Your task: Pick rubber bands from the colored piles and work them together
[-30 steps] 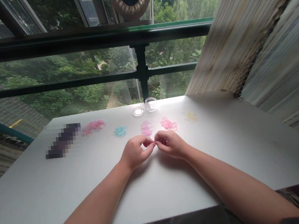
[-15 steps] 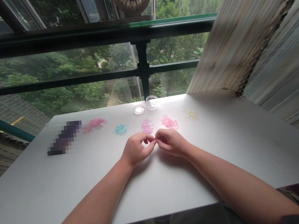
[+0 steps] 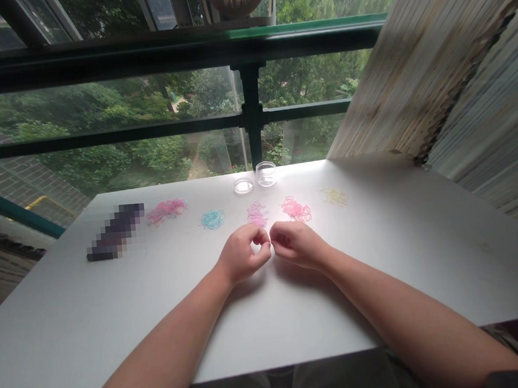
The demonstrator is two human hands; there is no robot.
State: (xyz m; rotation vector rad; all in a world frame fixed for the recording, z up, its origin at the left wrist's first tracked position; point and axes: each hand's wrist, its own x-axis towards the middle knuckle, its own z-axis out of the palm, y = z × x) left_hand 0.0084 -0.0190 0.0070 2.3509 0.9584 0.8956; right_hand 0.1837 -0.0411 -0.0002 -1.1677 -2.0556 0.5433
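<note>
My left hand (image 3: 247, 253) and my right hand (image 3: 297, 245) meet over the middle of the white table, thumb and forefinger pinched on each. Fingertips nearly touch, and whatever lies between them is too small to make out. Just beyond the hands lie a pile of purple rubber bands (image 3: 257, 214) and a pile of pink rubber bands (image 3: 296, 208). Blue rubber bands (image 3: 212, 219) are farther left, with a mixed pink pile (image 3: 167, 211) past them. Yellow rubber bands (image 3: 334, 196) lie to the right.
At the back edge of the white table (image 3: 160, 309) stand a clear round container (image 3: 266, 174) and a clear shallow lid (image 3: 243, 187). A dark, pixelated object (image 3: 116, 232) lies at the left. Behind are a green window rail (image 3: 176, 51) and a curtain (image 3: 378, 65) at right.
The view has shifted slightly, so the table and piles sit a little higher and to the right. Both hands stay pinched together in nearly the same place.
</note>
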